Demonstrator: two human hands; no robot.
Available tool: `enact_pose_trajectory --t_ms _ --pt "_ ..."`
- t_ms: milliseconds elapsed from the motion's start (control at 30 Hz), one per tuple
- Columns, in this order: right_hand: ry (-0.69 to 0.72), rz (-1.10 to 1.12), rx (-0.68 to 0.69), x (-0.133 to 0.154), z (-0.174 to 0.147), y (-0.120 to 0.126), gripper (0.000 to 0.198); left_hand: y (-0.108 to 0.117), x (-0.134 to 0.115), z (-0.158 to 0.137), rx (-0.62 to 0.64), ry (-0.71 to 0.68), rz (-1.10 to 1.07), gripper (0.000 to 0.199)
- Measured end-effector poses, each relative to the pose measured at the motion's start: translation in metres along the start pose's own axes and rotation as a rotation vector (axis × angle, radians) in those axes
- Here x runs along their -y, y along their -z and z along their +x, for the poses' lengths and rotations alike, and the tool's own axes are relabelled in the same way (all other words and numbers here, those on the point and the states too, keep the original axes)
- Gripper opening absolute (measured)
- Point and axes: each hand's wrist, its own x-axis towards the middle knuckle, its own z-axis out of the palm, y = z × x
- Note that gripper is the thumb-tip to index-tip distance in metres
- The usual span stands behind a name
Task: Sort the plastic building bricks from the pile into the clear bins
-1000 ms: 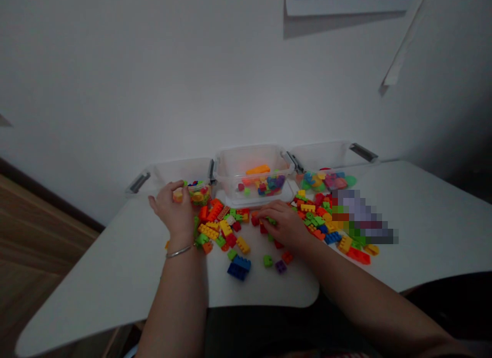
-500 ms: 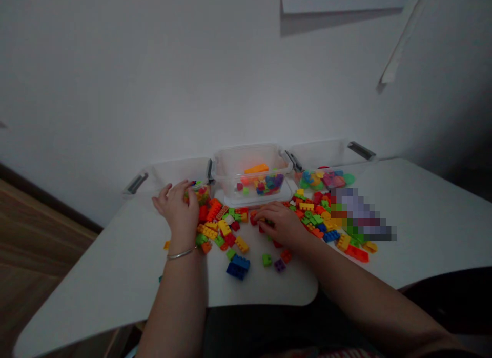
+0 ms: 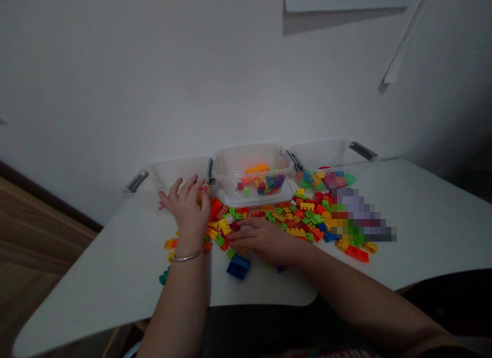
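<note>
1. The right hand (image 3: 265,240) is shifting leftward, its fingers partly spreading over blocks (image 3: 277,216) in front of the middle tub (image 3: 230,182); whether it is gripping any, I cannot tell.
2. Blocks it was covering are now showing, so its handling is apparently moving across them.
3. The left hand (image 3: 188,206) is spreading its fingers left-front of the middle tub, showing nothing held.

Bricks (image 3: 224,226) partly hidden, paper (image 3: 346,0) cropped, object (image 3: 361,214) pixelated

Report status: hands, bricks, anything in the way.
Left hand spread open at left bin. Right hand low among bricks, grip unclear. Bricks loose across table. Left hand blocks view of part of left bin.
</note>
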Motion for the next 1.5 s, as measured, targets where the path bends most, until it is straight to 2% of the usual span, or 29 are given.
enact_pose_trajectory --t_ms 167,267,367,467,633,900,1233,1367,1500 --pt "-0.029 -0.027 0.037 0.001 0.001 -0.004 0.035 -0.004 -0.003 -0.002 0.04 -0.092 -0.015 0.021" --pt "-0.122 -0.064 0.005 0.0 0.002 -0.001 0.029 -0.006 -0.003 -0.004 0.058 -0.137 -0.018 0.02" --pt "-0.155 -0.086 -0.045 0.002 0.005 0.0 0.026 -0.007 -0.004 -0.005 0.071 -0.159 -0.026 0.021" --pt "-0.116 -0.082 -0.049 0.005 0.008 -0.004 0.028 -0.007 -0.004 -0.005 0.073 -0.155 -0.033 0.022" --pt "-0.023 -0.084 0.045 0.008 0.015 -0.013 0.031 -0.007 -0.004 -0.005 0.095 -0.122 -0.05 0.022" --pt "-0.014 -0.115 0.047 0.009 0.019 -0.015 0.03 -0.007 -0.005 -0.005 0.083 -0.126 -0.052 0.021" --pt "-0.193 -0.145 -0.037 0.007 0.015 -0.011 0.017 -0.006 -0.005 -0.005 0.085 -0.126 -0.07 0.02" --pt "-0.198 -0.091 -0.044 0.006 0.014 -0.011 0.026 -0.006 -0.006 -0.005 0.102 -0.108 -0.086 0.021" --pt "-0.184 -0.067 -0.035 0.004 0.014 -0.014 0.02 -0.006 -0.008 -0.005 0.101 -0.106 -0.089 0.02"
